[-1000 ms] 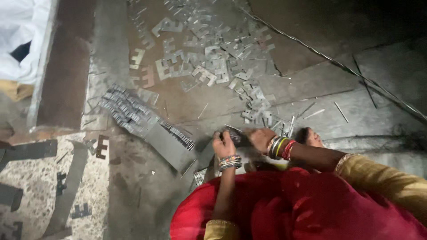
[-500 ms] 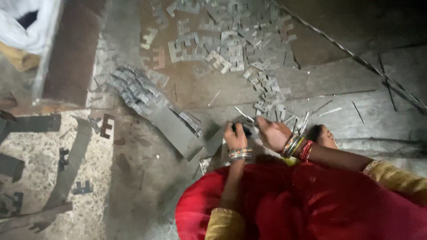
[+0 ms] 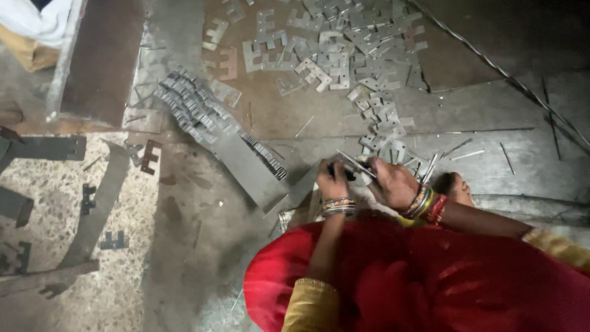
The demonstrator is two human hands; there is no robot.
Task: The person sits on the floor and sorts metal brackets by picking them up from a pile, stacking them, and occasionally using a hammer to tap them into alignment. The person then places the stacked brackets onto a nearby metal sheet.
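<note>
Gripping small metal piece at frame centre, we are closing left hand and right hand on it; thin pin may be slipping, edges cutting fingers.

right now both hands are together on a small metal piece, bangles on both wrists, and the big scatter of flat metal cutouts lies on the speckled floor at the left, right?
Not quite. The left hand and right hand do meet on a small metal piece, with bangles on both wrists, but the head view shows the scatter of metal cutouts lying ahead of the hands on the brown sheet, not on the speckled floor.
</note>
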